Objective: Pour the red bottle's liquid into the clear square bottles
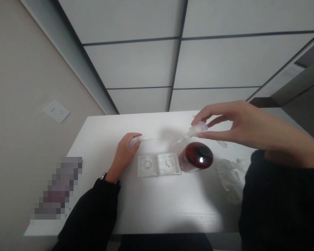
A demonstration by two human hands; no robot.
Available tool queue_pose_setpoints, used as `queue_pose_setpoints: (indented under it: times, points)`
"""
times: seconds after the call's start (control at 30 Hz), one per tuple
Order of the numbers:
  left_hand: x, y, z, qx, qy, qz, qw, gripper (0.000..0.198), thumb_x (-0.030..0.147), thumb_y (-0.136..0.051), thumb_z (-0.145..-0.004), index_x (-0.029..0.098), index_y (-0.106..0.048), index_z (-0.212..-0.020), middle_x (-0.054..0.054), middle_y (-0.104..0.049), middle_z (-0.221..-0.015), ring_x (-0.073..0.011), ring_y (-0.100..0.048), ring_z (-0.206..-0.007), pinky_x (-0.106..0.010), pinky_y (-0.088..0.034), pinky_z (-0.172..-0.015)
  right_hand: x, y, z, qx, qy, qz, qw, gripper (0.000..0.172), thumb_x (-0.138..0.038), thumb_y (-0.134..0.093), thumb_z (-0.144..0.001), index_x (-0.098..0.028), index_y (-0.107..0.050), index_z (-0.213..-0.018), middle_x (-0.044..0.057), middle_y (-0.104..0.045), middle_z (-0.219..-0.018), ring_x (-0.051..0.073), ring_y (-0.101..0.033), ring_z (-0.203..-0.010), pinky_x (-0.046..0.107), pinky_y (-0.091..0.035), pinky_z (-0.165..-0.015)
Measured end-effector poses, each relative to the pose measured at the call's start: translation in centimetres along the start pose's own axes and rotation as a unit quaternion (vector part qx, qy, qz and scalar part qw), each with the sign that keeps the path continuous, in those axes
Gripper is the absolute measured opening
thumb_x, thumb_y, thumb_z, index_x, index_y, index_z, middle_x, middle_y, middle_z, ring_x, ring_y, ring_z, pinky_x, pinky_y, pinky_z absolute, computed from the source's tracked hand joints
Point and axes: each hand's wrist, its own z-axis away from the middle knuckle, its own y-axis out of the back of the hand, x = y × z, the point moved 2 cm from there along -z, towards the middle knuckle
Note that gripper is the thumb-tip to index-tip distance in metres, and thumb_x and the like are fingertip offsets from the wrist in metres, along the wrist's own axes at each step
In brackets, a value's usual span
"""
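My right hand [225, 122] is raised over the back right of the white table. Its thumb and fingertips pinch a translucent bulb-shaped dropper [198, 129], whose narrow end slants down to the left. On the left, my left hand [127, 144] rests at the table, fingers curled round a whitish object with a thin straight tip [148, 138]; its exact kind is unclear. Between and below the hands lies a clear plastic case [158, 165] with two square halves, each showing a round ring. Beside its right half stands a dark red, glossy rounded container [196, 157].
Crumpled white tissue [231, 177] lies at the right, partly behind my sleeve. A blurred-out flat item [59, 188] is along the left edge of the white table [157, 209]. A wall with a socket [56, 111] is to the left, and white panelled doors [136, 62] stand behind.
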Motion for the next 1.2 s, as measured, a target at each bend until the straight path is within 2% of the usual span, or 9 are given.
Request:
queue_pose_setpoints:
  times: [0.1,0.2,0.37,0.53,0.73,0.87,1.2]
  points:
    - [-0.1,0.1,0.0,0.002,0.0,0.0,1.0,0.026,0.034,-0.057,-0.098,0.021,-0.071,-0.116,-0.008,-0.076,-0.124,-0.0269,-0.07,-0.12,-0.048,-0.054,-0.113,2.6,-0.3,-1.2,-0.001,-0.064,-0.033,0.997,0.045,-0.069,-0.077,-0.081,-0.026,-0.077,-0.096,0.005,-0.079,-0.104,0.027,-0.074,-0.095,0.042,-0.06,-0.087]
    - [-0.1,0.1,-0.1,0.005,0.001,0.001,1.0,0.026,0.035,-0.058,-0.097,0.021,-0.071,-0.115,-0.009,-0.076,-0.124,-0.027,-0.07,-0.12,-0.048,-0.054,-0.113,5.3,-1.6,-2.6,-0.021,-0.1,-0.054,0.993,0.049,-0.068,-0.078,-0.075,-0.024,-0.075,-0.096,0.006,-0.079,-0.099,0.028,-0.075,-0.093,0.041,-0.058,-0.085]
    - [-0.1,0.0,0.0,0.01,0.005,0.0,1.0,0.027,0.036,-0.056,-0.099,0.021,-0.071,-0.115,-0.009,-0.076,-0.123,-0.0267,-0.07,-0.119,-0.047,-0.055,-0.111,8.8,-4.7,-4.9,-0.062,-0.127,-0.033,0.989,0.038,-0.053,-0.078,-0.073,-0.022,-0.075,-0.095,0.006,-0.079,-0.095,0.027,-0.074,-0.092,0.039,-0.054,-0.086]
    - [0.0,-0.1,0.0,0.013,0.006,0.0,1.0,0.026,0.036,-0.055,-0.099,0.021,-0.071,-0.113,-0.009,-0.076,-0.122,-0.0265,-0.07,-0.118,-0.047,-0.055,-0.111,11.2,-6.9,-5.7,-0.091,-0.137,-0.025,0.986,0.031,-0.042,-0.078,-0.074,-0.021,-0.073,-0.095,0.007,-0.079,-0.095,0.025,-0.073,-0.089,0.036,-0.053,-0.084]
    - [0.2,0.1,0.0,0.006,0.006,0.001,1.0,0.026,0.035,-0.056,-0.098,0.022,-0.071,-0.114,-0.008,-0.076,-0.123,-0.0264,-0.07,-0.119,-0.047,-0.054,-0.112,12.4,-7.6,-5.7,-0.139,-0.12,0.002,0.983,0.028,-0.041,-0.077,-0.076,-0.021,-0.075,-0.095,0.005,-0.079,-0.093,0.023,-0.07,-0.085,0.035,-0.051,-0.083]
    - [0.2,0.1,0.0,0.003,0.007,-0.001,1.0,0.026,0.035,-0.057,-0.098,0.022,-0.071,-0.115,-0.008,-0.076,-0.124,-0.0266,-0.07,-0.119,-0.048,-0.054,-0.113,12.5,-7.6,-5.6,-0.164,-0.105,0.015,0.981,0.028,-0.043,-0.075,-0.078,-0.022,-0.077,-0.098,0.005,-0.08,-0.099,0.024,-0.07,-0.089,0.035,-0.051,-0.085]
    - [-0.2,-0.1,0.0,-0.001,0.012,-0.01,1.0,0.028,0.036,-0.056,-0.098,0.022,-0.071,-0.118,-0.008,-0.076,-0.126,-0.0267,-0.069,-0.121,-0.048,-0.055,-0.111,13.4,-7.8,-5.7,-0.177,-0.091,0.034,0.979,0.036,-0.046,-0.075,-0.082,-0.022,-0.08,-0.107,0.009,-0.081,-0.11,0.026,-0.072,-0.099,0.038,-0.052,-0.09]
